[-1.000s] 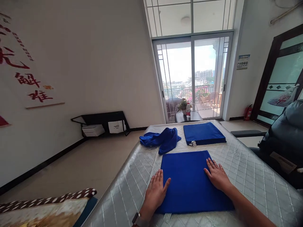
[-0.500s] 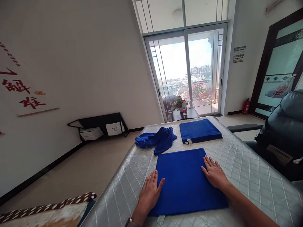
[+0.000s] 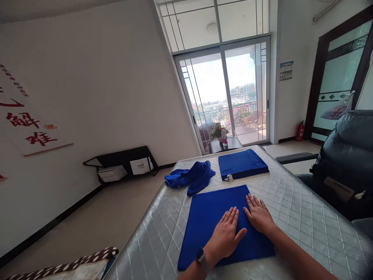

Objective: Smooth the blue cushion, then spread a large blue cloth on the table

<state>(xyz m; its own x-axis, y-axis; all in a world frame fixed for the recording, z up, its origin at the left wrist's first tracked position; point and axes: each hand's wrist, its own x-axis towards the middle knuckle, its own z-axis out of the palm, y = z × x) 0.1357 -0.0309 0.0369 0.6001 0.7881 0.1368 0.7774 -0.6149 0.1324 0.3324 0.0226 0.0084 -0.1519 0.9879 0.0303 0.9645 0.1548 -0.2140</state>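
Note:
A folded blue cloth (image 3: 201, 221) lies flat on a quilted, silvery mattress (image 3: 157, 221) in front of me. My left hand (image 3: 227, 233) rests palm down over the cloth's middle, fingers stretched out and thumb apart. At the cloth's right edge, my right hand (image 3: 259, 214) also lies flat with its fingers extended. Neither hand grips anything. Beyond the cloth sits a neat stack of folded blue cloths (image 3: 243, 163) with a white tag at its near corner. Left of the stack is a crumpled blue cloth (image 3: 190, 175).
A small black table (image 3: 233, 144) with a bottle (image 3: 224, 137) and a potted plant (image 3: 217, 131) stands past the mattress, before the sliding glass door. A dark armchair (image 3: 344, 155) is at right. A black rack (image 3: 125, 157) holding white boxes stands along the left wall.
My left hand has moved right, from the cloth's left edge onto its middle. My right hand stays flat at the right edge. The camera view has shifted slightly.

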